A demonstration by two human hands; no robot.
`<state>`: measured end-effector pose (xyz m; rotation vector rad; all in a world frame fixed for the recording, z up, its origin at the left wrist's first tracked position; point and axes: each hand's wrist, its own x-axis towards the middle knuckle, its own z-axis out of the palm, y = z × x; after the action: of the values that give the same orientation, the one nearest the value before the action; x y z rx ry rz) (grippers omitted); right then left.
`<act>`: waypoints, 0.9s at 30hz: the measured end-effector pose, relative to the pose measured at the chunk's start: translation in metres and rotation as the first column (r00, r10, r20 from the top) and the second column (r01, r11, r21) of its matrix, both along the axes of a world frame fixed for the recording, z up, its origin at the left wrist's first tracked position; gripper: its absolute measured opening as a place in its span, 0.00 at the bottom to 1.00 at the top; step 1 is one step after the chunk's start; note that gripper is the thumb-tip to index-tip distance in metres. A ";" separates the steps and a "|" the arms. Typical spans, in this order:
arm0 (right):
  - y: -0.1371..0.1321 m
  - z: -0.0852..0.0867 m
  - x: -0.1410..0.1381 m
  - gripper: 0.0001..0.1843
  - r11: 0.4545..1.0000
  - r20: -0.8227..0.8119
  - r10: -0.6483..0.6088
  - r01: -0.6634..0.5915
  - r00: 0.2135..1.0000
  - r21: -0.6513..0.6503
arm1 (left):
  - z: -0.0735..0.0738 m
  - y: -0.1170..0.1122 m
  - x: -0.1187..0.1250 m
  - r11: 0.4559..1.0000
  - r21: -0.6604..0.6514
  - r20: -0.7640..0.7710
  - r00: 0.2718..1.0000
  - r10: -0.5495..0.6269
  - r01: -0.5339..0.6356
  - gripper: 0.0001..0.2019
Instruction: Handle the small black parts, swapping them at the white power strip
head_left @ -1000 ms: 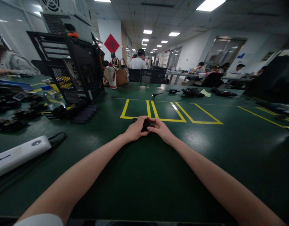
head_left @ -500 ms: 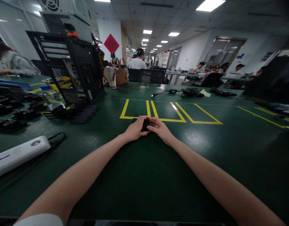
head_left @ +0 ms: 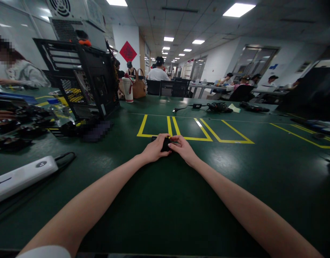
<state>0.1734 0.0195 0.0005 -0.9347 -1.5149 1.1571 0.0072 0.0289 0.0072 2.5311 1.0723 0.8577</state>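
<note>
A small black block-like object (head_left: 165, 144) rests on or just above the green tabletop; its exact kind is hard to make out. My left hand (head_left: 153, 150) is wrapped over it, fingers across the top and thumb along the near side. From the other side, my right hand (head_left: 184, 151) has its thumb and fingertips closed at the object's right end. Much of the object is hidden beneath my fingers. Both hands are just at the near edge of the yellow tape outlines (head_left: 197, 138).
To the left stand a black computer case (head_left: 92, 79) and a white power strip (head_left: 25, 177). Several black parts (head_left: 13, 143) lie behind the strip, near another person's hand (head_left: 2, 116). Farther back are a cup (head_left: 128, 89), a brown bag (head_left: 139, 86) and coiled black cable (head_left: 220, 106).
My hands stay around the black object, with only slight finger movement. Another person's hand has come into view at the left edge. The view has tilted up a little.
</note>
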 end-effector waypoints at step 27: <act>-0.001 0.001 0.004 0.18 0.995 -0.022 0.104 -0.104 0.994 0.002 | 0.000 0.000 0.001 1.000 -0.005 -0.025 1.000 0.019 -0.019 0.29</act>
<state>0.1770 0.0187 0.0019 -0.8476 -1.5616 1.2373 0.0086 0.0286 0.0074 2.5379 1.1063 0.8293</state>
